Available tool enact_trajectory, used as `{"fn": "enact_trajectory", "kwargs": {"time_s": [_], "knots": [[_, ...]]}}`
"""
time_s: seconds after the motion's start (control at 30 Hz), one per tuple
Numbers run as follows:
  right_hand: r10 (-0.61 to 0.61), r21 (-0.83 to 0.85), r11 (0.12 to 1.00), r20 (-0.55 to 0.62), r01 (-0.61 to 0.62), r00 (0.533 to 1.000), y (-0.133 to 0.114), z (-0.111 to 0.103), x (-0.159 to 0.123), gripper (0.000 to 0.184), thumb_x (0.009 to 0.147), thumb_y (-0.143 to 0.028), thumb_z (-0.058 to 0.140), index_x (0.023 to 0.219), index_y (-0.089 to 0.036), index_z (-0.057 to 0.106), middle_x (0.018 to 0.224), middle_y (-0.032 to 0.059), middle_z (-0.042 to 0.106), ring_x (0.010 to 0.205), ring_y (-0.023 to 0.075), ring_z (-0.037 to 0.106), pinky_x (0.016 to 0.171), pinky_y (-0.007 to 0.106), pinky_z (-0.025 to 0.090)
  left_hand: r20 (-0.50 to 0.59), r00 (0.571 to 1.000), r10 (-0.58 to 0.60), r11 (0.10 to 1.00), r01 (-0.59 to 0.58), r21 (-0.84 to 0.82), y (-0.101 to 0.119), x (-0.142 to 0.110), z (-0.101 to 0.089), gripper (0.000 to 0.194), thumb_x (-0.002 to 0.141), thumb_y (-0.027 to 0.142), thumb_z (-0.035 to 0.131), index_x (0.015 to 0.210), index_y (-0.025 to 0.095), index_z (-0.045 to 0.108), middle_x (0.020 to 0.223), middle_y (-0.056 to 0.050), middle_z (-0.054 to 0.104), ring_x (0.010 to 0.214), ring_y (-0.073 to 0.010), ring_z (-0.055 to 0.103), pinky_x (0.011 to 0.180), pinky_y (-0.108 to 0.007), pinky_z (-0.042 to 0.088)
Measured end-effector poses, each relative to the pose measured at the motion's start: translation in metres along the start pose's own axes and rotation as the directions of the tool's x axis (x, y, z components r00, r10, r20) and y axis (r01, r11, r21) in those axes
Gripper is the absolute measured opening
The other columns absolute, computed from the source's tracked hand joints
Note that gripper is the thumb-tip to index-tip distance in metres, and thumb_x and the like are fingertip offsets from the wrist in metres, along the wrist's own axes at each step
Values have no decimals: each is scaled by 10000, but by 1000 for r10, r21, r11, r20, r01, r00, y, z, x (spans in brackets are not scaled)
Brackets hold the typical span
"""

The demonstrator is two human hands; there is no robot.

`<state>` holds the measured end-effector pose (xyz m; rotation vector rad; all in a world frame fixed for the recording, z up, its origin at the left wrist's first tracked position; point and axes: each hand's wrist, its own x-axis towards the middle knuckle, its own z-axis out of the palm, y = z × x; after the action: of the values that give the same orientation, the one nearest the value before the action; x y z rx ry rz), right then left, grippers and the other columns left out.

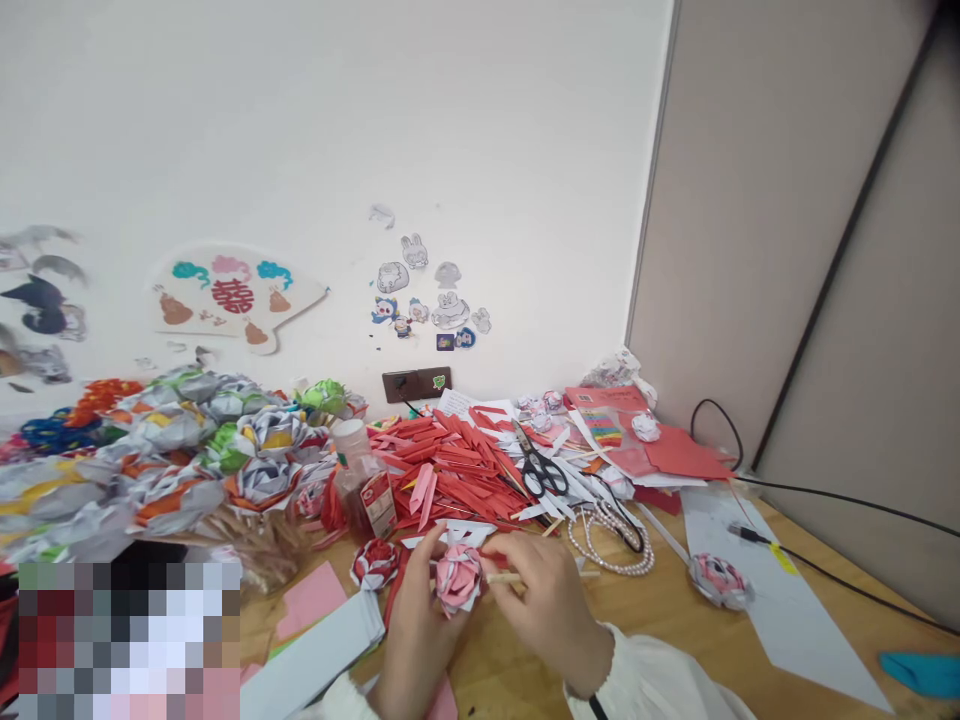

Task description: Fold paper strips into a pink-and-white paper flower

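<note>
A pink and white folded-paper flower is in my left hand, with the fingers and thumb closed around its left side. From the flower a thin wooden stick runs right into my right hand, and its far end shows beyond the knuckles. My right fingers pinch around the stick, their tips close against the flower's right edge. Just left of the flower, a red and white paper flower lies on the table. Behind my hands is a heap of red folded paper strips.
Black-handled scissors lie on the strips, beside a pearl string. Many finished paper flowers crowd the left. A jar and a small red box stand behind my left hand. At right are another flower and a cable.
</note>
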<state>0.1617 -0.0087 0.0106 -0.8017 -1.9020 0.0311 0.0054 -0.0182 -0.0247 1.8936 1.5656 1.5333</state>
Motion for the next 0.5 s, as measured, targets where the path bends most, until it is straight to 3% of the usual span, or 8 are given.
{"fn": "enact_trajectory", "kwargs": {"time_s": [0.17, 0.5], "knots": [[-36, 2, 999, 11, 36, 999, 1, 3, -1, 167, 892, -189, 428, 834, -216, 582, 736, -1, 672, 636, 162, 591, 586, 262, 357, -48, 991, 124, 988, -119, 100, -6, -1, -1, 470, 730, 189, 559, 1182, 160, 434, 1139, -143, 576, 1043, -276, 588, 860, -450, 503], [-46, -54, 998, -59, 42, 997, -5, 8, -3, 177, 914, -210, 394, 891, -201, 569, 735, 23, 659, 636, 177, 584, 574, 272, 349, -65, 971, 230, 956, -213, 202, -3, -3, -2, 459, 714, 101, 510, 1167, 157, 460, 1072, -130, 620, 976, -255, 633, 793, -406, 544]]}}
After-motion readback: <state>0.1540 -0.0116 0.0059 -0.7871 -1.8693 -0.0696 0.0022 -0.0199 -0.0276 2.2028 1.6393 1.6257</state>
